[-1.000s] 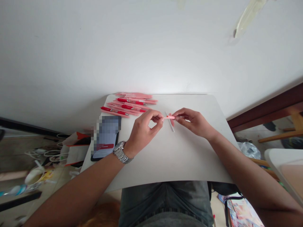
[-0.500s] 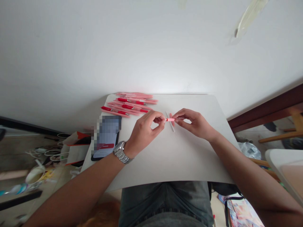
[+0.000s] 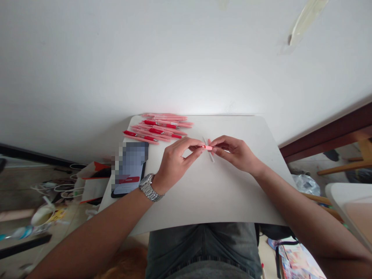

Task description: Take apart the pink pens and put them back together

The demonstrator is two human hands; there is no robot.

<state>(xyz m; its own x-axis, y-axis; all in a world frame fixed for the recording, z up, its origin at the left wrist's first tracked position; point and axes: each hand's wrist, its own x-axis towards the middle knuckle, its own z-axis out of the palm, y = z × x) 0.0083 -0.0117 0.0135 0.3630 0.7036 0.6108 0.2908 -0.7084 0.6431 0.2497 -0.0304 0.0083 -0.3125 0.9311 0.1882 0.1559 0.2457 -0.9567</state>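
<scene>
A short pink pen part (image 3: 208,147) with a red end is held between the fingertips of both hands, above the table. My left hand (image 3: 177,157), with a metal watch on the wrist, pinches its left end. My right hand (image 3: 236,153) pinches the right end, and those fingertips cover part of it. Beneath them a thin white tube (image 3: 212,159) lies on the table, partly hidden. Another pink piece shows just behind the held part.
Several pink and red pens (image 3: 159,130) lie in a pile at the table's back left. In front of them is a phone (image 3: 130,170), partly blurred out. The white table (image 3: 203,197) meets the wall at its back edge. A second white tabletop (image 3: 351,192) stands at right.
My right hand has moved slightly left, bringing the fingertips of both hands closer together. Less of the pen part's length shows between them. The pens and phone stay put.
</scene>
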